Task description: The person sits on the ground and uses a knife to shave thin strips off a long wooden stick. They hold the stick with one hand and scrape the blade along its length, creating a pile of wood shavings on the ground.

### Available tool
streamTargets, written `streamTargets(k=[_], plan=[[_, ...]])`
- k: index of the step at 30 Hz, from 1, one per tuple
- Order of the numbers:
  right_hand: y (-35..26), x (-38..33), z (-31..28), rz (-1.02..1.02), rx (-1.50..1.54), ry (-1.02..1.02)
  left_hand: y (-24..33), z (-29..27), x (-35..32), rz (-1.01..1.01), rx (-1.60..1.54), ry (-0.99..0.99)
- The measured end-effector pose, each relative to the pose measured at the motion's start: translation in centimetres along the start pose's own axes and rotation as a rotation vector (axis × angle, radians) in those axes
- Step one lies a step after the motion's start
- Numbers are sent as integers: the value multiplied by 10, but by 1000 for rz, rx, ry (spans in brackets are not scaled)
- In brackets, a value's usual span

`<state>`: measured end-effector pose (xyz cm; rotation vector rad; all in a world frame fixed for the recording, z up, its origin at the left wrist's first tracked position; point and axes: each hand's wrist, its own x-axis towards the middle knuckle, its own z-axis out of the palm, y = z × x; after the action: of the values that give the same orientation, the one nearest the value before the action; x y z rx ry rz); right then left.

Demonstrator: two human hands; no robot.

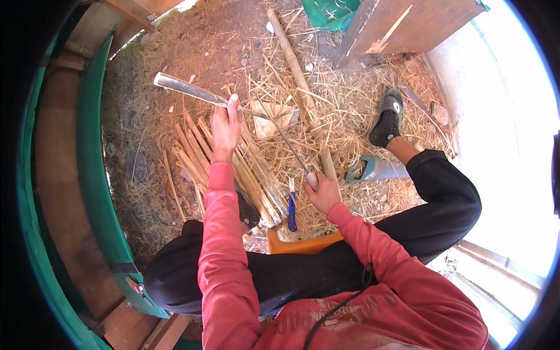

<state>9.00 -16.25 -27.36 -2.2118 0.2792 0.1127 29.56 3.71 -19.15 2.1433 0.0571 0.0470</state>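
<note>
Straw-littered earth floor point(216, 46), bright pale wall point(501, 105) to the right. Left hand point(226, 125) was clenched round a split bamboo-like strip point(189, 89); its broader length stuck out up-left of the fist, a thin end to the right. Right hand point(324, 192) gripped the handle point(312, 179) of a slender tool point(295, 150) slanting up-left to the strip's thin end; contact could not be told. Split strips point(255, 172) lay piled beneath, a blue cutter point(292, 213) just beside them. Farther right, a saw point(388, 170) lay near a grey shoe point(389, 96). Lettering ran across the red top point(344, 315); a round white badge point(396, 107) marked the shoe; a label point(137, 287) at lower left was illegible.
</note>
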Motion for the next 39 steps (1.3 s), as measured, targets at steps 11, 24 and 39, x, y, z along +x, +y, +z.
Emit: streamTargets(k=[11,24,39], plan=[[13,8,18,-38,-51,104,6,6,-9,18,-211,50],[29,21,0,169,188,-116,-8,10,-16,57,-266,60],[90,7,41,254,-141,-174,-24,1,-27,-7,-389,127]])
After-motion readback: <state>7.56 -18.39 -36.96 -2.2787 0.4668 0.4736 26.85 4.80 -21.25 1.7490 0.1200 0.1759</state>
